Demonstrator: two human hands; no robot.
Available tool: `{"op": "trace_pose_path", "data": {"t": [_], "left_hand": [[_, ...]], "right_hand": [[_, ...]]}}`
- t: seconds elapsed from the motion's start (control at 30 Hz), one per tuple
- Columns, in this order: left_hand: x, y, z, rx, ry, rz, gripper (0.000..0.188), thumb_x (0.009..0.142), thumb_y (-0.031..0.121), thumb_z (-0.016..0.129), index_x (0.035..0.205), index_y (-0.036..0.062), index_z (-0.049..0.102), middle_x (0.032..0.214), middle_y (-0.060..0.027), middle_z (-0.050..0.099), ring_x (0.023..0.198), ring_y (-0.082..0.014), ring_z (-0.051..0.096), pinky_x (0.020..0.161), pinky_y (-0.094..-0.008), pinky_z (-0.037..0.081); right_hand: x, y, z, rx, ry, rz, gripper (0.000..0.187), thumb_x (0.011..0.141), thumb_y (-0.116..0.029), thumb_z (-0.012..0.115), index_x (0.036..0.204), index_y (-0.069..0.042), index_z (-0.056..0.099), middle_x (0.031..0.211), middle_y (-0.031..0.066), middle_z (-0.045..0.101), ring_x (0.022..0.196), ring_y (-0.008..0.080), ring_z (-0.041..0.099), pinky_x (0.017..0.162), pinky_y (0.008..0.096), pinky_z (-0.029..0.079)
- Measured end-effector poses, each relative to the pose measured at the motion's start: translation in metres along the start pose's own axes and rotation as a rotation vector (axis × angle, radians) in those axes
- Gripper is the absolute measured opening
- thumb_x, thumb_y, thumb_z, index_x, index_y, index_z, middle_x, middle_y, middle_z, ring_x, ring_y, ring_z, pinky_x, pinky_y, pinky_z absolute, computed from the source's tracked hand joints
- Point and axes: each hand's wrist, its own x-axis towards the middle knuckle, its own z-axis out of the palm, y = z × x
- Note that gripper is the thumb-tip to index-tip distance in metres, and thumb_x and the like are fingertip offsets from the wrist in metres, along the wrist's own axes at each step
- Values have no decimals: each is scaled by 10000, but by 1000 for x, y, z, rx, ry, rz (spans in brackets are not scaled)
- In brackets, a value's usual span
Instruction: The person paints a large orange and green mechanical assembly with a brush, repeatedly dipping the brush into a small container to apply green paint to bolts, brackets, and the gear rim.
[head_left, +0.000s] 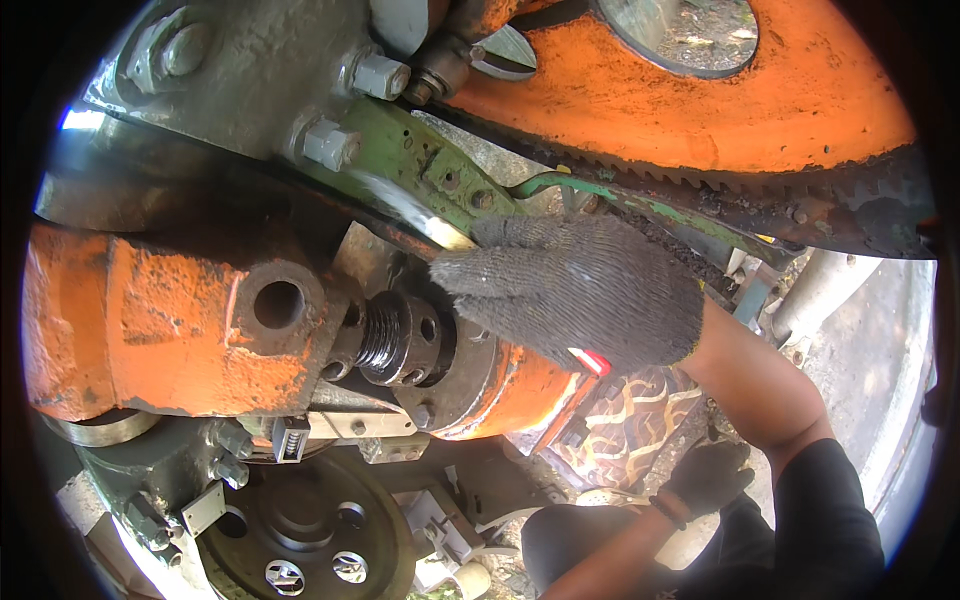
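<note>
My right hand [575, 285], in a grey knit glove, is closed around a paintbrush. The brush's pale bristles [410, 212] are smeared by motion and point up and left, in front of a green metal beam [440, 165]. Below the glove shows the red and white end of its handle [592, 361]. Under my fingers lies a greasy threaded screw [378, 338] with a holed collar, between two orange machine parts. Lower right, my left hand [705, 480], in a dark glove, hangs by my legs; its fingers look loosely apart, with nothing seen in them.
A big orange wheel [690, 115] with a toothed rim fills the upper right. On the left stands an orange block [180, 330] with a round hole. Large bolts [330, 145] jut from a grey plate. A dark holed pulley [310, 525] sits lower left, patterned cloth [635, 425] lower right.
</note>
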Motion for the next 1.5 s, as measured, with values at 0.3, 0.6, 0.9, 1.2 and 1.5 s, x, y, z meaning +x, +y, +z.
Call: {"op": "trace_pose_path", "data": {"t": [0.3,0.6,0.9,1.2,1.5], "left_hand": [[-2,0,-9,-19,4,12,376,1022,346,611,1292,90,665,1194,-181,730,1103,-402,699,957,-525,534],[1,-5,-7,-18,15,-2,375,1029,358,623,1301,103,666,1189,-186,731,1109,-406,697,957,-524,533],[2,-11,-11,-27,25,8,369,1035,345,604,1237,43,672,1111,-221,733,1047,-425,707,925,-542,538],[-6,-20,-8,67,64,-31,370,1024,365,607,1145,32,712,1027,-199,751,975,-410,721,882,-541,539],[-17,-61,17,64,71,-28,312,990,313,646,1126,47,735,1083,-192,755,1021,-398,719,927,-505,545]], "right_hand": [[8,-3,-7,122,182,31,428,909,-237,687,1332,-210,741,1548,-26,622,1313,262,667,1010,445,577],[-4,11,11,-103,89,-54,428,874,-243,733,1298,-183,744,1522,10,636,1316,257,663,1012,435,601],[3,3,2,58,254,-44,423,905,-292,719,1312,-179,742,1530,12,638,1341,282,650,951,478,626],[-15,6,40,577,303,173,390,929,-115,740,1317,-163,749,1464,131,664,1411,279,598,1122,490,526],[-12,-17,56,1398,774,814,342,1053,-52,627,1387,21,622,1404,174,652,1269,308,670,1100,418,562]]}}
